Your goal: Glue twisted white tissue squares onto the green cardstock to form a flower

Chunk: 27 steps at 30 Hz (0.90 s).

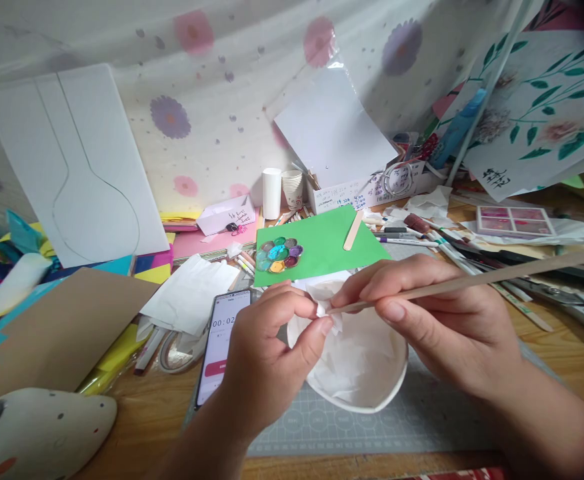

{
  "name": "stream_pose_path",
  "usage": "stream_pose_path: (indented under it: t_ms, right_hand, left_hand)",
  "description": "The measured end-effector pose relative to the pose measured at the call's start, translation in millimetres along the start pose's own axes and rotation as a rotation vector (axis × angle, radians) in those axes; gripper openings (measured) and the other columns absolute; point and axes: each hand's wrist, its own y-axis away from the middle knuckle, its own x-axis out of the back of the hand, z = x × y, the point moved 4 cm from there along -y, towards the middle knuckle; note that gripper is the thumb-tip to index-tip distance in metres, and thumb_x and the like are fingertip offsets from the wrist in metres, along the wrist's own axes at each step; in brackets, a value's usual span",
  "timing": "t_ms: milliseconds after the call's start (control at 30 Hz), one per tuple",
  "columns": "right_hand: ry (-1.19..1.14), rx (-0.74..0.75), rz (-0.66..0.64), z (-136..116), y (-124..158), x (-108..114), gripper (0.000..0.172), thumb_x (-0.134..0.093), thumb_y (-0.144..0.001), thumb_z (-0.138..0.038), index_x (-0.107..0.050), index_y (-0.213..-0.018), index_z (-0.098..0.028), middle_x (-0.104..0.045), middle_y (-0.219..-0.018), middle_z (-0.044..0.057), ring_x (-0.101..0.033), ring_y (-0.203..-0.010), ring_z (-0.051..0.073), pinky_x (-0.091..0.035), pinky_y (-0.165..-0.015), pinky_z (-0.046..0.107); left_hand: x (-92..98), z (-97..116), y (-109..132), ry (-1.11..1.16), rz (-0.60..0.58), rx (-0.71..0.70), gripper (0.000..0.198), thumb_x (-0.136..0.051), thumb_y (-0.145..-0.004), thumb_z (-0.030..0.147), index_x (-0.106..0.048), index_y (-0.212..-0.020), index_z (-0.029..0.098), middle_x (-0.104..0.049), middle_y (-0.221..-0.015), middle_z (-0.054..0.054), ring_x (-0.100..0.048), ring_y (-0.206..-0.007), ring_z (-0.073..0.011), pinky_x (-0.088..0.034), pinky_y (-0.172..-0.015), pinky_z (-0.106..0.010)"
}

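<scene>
My left hand (277, 340) pinches a small crumpled piece of white tissue (325, 300) between thumb and forefinger. In my right hand (437, 320) is a long thin wooden stick (492, 275), slanting up to the right. Its tip meets the tissue at my left fingertips. Directly below both hands is a white paper bowl (357, 373), lined with pale crinkled paper and partly covered by my fingers. The bowl rests on a grey cutting mat (317, 427).
Left of my hands lies a phone (217, 347) with a timer showing. Behind the bowl, a green sheet (317, 247) carries a flower-shaped paint palette (279, 255) and a popsicle stick (353, 231). Scissors (572, 300) and pens crowd the right; a tape roll (177, 350) lies left.
</scene>
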Motion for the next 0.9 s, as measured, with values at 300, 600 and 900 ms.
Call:
stream_pose_path:
  t_ms: [300, 600, 900]
  right_hand:
    - [-0.12, -0.091, 0.078, 9.9, 6.1, 2.3, 0.01, -0.066, -0.096, -0.021, -0.075, -0.099, -0.026, -0.076, -0.09, 0.003, -0.075, -0.09, 0.018, -0.063, -0.079, 0.028]
    - [-0.227, -0.11, 0.18, 18.6, 2.3, 13.2, 0.012, -0.065, -0.096, -0.02, -0.075, -0.102, -0.024, -0.074, -0.092, 0.004, -0.076, -0.082, 0.02, -0.064, -0.073, 0.033]
    - [-0.316, -0.137, 0.303, 20.7, -9.0, 26.7, 0.002, -0.074, -0.089, -0.021, -0.077, -0.09, -0.021, -0.077, -0.083, 0.004, -0.077, -0.069, 0.019, -0.065, -0.06, 0.027]
  left_hand:
    - [-2.5, -17.2, 3.9, 0.291, -0.08, 0.244, 0.01, -0.067, -0.086, 0.026, -0.067, -0.077, 0.021, -0.064, -0.075, -0.002, -0.058, -0.072, -0.0189, -0.048, -0.073, -0.034]
    - [-3.7, -23.7, 2.4, 0.512, -0.015, 0.342, 0.009, -0.065, -0.081, 0.024, -0.069, -0.073, 0.021, -0.065, -0.073, -0.003, -0.056, -0.074, -0.0202, -0.046, -0.071, -0.033]
    - [-1.3, -27.9, -0.5, 0.566, 0.026, 0.363, 0.008, -0.067, -0.079, 0.023, -0.071, -0.073, 0.02, -0.068, -0.071, -0.002, -0.058, -0.072, -0.0195, -0.046, -0.068, -0.032]
